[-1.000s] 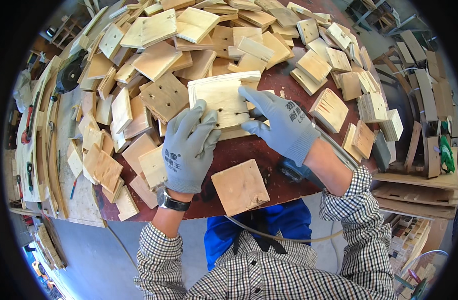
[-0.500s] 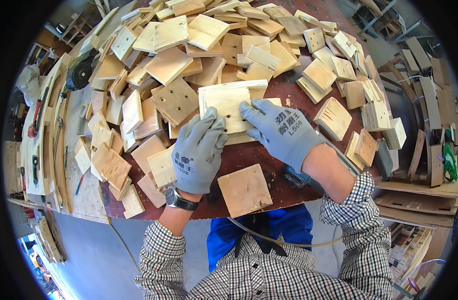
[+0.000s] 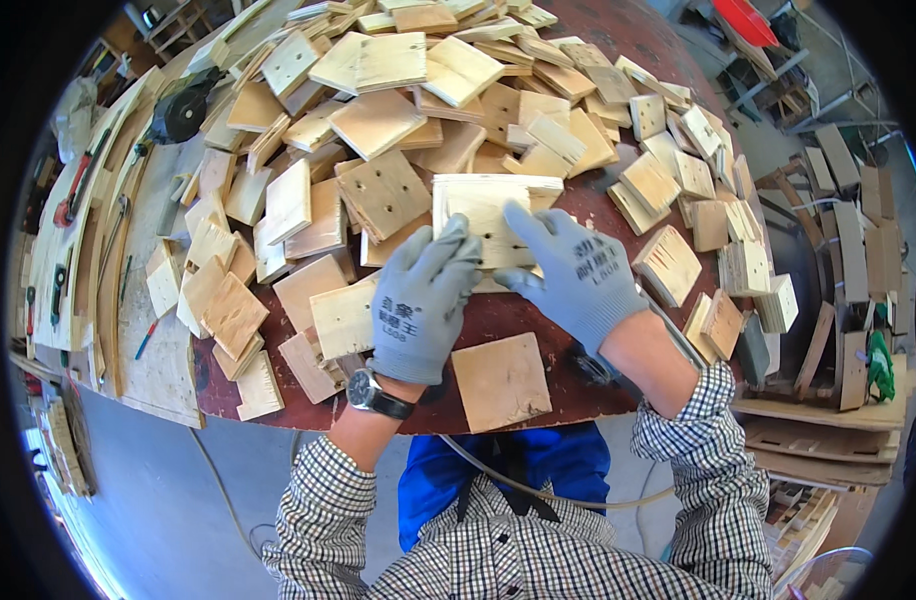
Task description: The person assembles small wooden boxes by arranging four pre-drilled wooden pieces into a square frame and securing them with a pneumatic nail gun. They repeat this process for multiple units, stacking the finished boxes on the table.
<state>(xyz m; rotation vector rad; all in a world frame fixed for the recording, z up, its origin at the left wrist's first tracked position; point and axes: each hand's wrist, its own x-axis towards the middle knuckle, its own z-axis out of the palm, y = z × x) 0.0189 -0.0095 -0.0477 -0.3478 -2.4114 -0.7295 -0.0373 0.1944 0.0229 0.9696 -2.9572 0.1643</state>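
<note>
A pale plywood block (image 3: 473, 205) with small dark holes lies face up in front of me, over another wood edge. My left hand (image 3: 418, 300), in a grey glove, has its fingers bunched on the block's lower left part; whatever lies under the fingertips is hidden. From the right, my gloved right hand (image 3: 573, 265) grips it, one finger on its face and the thumb near its lower edge. Closer to me, a square wooden board (image 3: 500, 382) lies flat at the table edge.
A large heap of wooden blocks (image 3: 378, 120) covers the far side of the dark red table (image 3: 618, 380). More blocks (image 3: 743, 268) stack at the right. On the left lie a black tool (image 3: 181, 118), hand tools and long wood strips. A dark tool is partly hidden beneath my right wrist.
The whole view has shifted, so the table things sit further right in its middle. My left fingers are bunched closer together on the block. Both hands stay at it.
</note>
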